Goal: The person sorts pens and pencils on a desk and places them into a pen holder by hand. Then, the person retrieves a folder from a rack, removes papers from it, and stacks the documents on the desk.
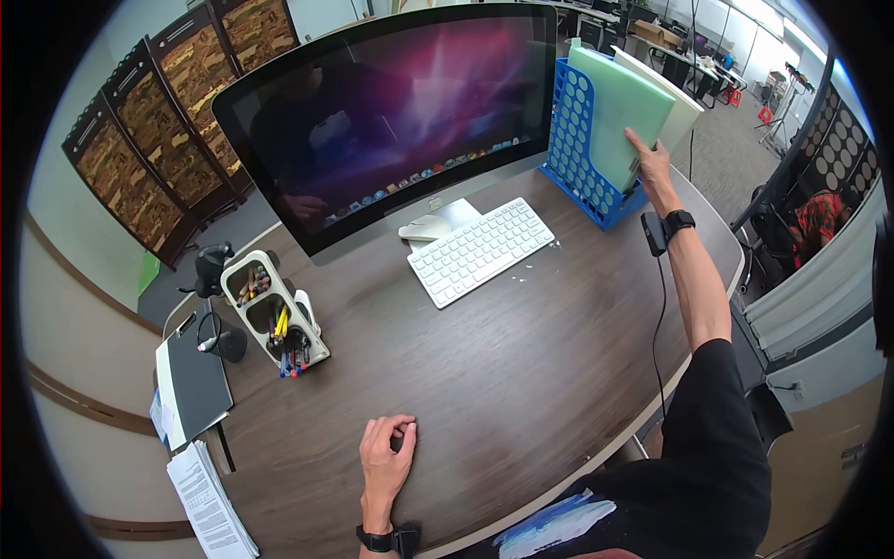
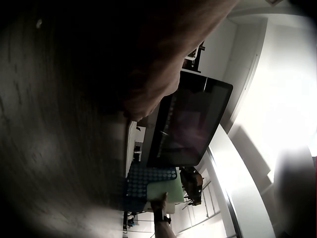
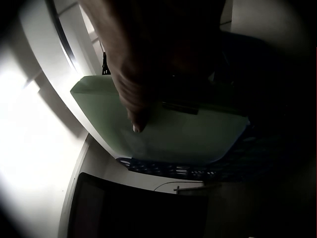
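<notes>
My right hand (image 1: 656, 175) is at the front edge of a pale green file case (image 1: 624, 98), which stands upright in a blue perforated file holder (image 1: 570, 126). Its thumb lies along the case's broad face, and the fingers wrap the far side, largely hidden. In the right wrist view the thumb presses on the green case (image 3: 188, 139) near a dark clasp on its edge. A cream folder (image 1: 687, 110) stands just behind the case in the same holder. My left hand (image 1: 386, 456) rests on the desk near its front edge, fingers loosely bent, holding nothing.
A large monitor (image 1: 400, 121) stands left of the holder, with a white keyboard (image 1: 480, 252) and mouse (image 1: 425, 228) before it. Leftward are a pen organizer (image 1: 317, 349), black mesh cup (image 1: 231, 345), clipboard (image 1: 197, 382) and paper stack (image 1: 209, 508). A cable (image 1: 663, 317) hangs from my right wrist.
</notes>
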The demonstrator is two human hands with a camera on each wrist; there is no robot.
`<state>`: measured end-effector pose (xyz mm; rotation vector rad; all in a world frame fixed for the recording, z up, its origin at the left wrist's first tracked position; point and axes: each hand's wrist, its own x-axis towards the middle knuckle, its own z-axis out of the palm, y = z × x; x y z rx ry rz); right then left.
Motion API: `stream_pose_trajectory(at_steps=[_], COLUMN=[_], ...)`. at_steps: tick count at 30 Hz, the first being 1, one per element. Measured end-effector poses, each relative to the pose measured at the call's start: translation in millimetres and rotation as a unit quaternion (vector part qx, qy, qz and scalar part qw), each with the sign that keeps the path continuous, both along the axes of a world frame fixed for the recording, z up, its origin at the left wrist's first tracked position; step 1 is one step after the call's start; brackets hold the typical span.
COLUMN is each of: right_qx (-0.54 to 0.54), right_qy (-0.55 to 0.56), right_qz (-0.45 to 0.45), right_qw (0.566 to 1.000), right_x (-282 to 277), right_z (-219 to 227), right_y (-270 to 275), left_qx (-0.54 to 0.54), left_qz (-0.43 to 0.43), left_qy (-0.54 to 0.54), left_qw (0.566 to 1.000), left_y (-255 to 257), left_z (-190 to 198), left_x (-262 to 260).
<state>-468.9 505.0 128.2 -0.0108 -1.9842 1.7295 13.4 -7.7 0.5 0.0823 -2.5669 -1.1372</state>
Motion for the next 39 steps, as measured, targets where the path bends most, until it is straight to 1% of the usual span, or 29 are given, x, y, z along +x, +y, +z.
stream_pose_trajectory(at_steps=[1, 2, 3, 5, 7, 9, 11, 13, 14, 15, 17, 18, 19, 21, 22, 23, 24, 25, 27, 28, 29, 31, 32, 33, 35, 36, 37, 39], right_qx=[-0.043, -0.039, -0.037, -0.051, -0.078, -0.133, -0.191, -0.216, -0.248, -0.279, -0.322, -0.343, -0.363, -0.339, -0.343, -0.345, -0.346, -0.344, -0.352, -0.353, -0.343, -0.331, -0.326, -0.321, -0.321, -0.318, -0.315, -0.302], right_qy=[0.025, 0.05, 0.047, 0.122, 0.2, 0.264, 0.282, 0.324, 0.297, 0.269, 0.224, 0.172, 0.117, 0.029, -0.02, -0.068, -0.107, -0.145, -0.226, -0.231, -0.258, -0.289, -0.301, -0.311, -0.316, -0.319, -0.323, -0.327], right_qz=[0.005, 0.001, 0.002, -0.033, -0.028, -0.004, -0.002, 0.065, 0.112, 0.159, 0.174, 0.204, 0.234, 0.254, 0.225, 0.195, 0.218, 0.241, 0.283, 0.294, 0.318, 0.349, 0.358, 0.367, 0.381, 0.39, 0.398, 0.409], right_qw=[0.999, 0.998, 0.998, 0.991, 0.976, 0.955, 0.94, 0.919, 0.915, 0.908, 0.903, 0.901, 0.894, 0.905, 0.912, 0.915, 0.906, 0.896, 0.863, 0.858, 0.845, 0.828, 0.822, 0.816, 0.807, 0.803, 0.799, 0.797], right_x=[-3.3, -8.6, -10.8, -2.4, 20.5, 41.4, 84.6, 124.6, 145.4, 166.1, 207.2, 222.5, 233.5, 243.2, 255.8, 270.1, 274.3, 277.1, 298.2, 307.9, 316.8, 328.3, 333.5, 339.6, 351.4, 355.7, 360.6, 365.7], right_z=[1.8, 5.4, 8.4, 39.1, 73.0, 101.8, 128.3, 140.4, 139.8, 135.5, 118.9, 104.4, 83.7, 34.1, 17.0, -0.1, -28.9, -56.7, -85.6, -96.5, -105.5, -119.6, -126.2, -129.4, -128.0, -128.3, -128.9, -130.0], right_y=[-0.6, 4.0, 10.0, 11.0, 12.4, 28.5, 39.9, 56.3, 66.6, 72.5, 62.6, 62.4, 61.5, 57.7, 35.6, 8.4, -1.1, -9.9, -41.6, -54.4, -65.6, -83.3, -89.7, -95.8, -106.8, -110.2, -110.9, -108.7], left_qx=[-0.001, 0.0, 0.003, 0.007, 0.009, 0.002, 0.004, 0.004, 0.002, -0.001, 0.005, 0.014, 0.044, 0.085, 0.083, 0.053, 0.023, 0.018, -0.081, -0.089, -0.094, -0.165, -0.185, -0.187, -0.213, -0.22, -0.22, -0.27], left_qz=[0.002, -0.002, -0.005, -0.005, -0.008, -0.014, -0.017, -0.01, -0.017, -0.025, -0.017, -0.015, -0.009, -0.004, 0.009, -0.004, -0.019, -0.008, -0.076, -0.104, -0.092, -0.165, -0.189, -0.181, -0.234, -0.238, -0.235, -0.205], left_qy=[-0.001, 0.006, 0.012, 0.011, 0.012, 0.017, 0.02, 0.027, 0.025, 0.023, 0.027, 0.031, 0.004, 0.008, 0.007, 0.055, 0.103, 0.104, 0.171, 0.173, 0.171, 0.114, 0.069, 0.065, 0.019, 0.01, 0.007, -0.004], left_qw=[1.0, 1.0, 1.0, 1.0, 1.0, 1.0, 1.0, 1.0, 1.0, 0.999, 0.999, 0.999, 0.999, 0.996, 0.996, 0.997, 0.994, 0.994, 0.979, 0.975, 0.976, 0.966, 0.962, 0.963, 0.949, 0.946, 0.947, 0.941], left_y=[-1.1, -1.3, -0.8, 0.3, -1.1, -0.2, -0.3, -1.3, -2.2, -2.8, -1.7, 0.2, 0.3, 6.0, 11.9, 19.4, 27.3, 35.0, 51.4, 59.1, 70.4, 96.9, 106.5, 117.0, 137.2, 143.5, 149.7, 159.0], left_z=[-0.2, -0.3, -0.1, 1.3, 3.5, 3.0, 1.0, -0.3, -0.7, -0.5, 2.7, 3.3, 1.2, 4.4, 10.4, 18.7, 27.0, 36.2, 51.2, 51.0, 57.7, 71.5, 69.3, 67.4, 62.5, 50.6, 47.8, 45.2], left_x=[-0.4, -0.9, 0.5, 1.8, 1.4, 2.5, 3.8, 4.6, 5.6, 6.0, 6.7, 7.3, 9.7, 15.1, 18.7, 21.5, 24.7, 29.4, 42.0, 46.3, 52.5, 66.2, 71.6, 76.7, 85.8, 89.3, 92.7, 97.1])
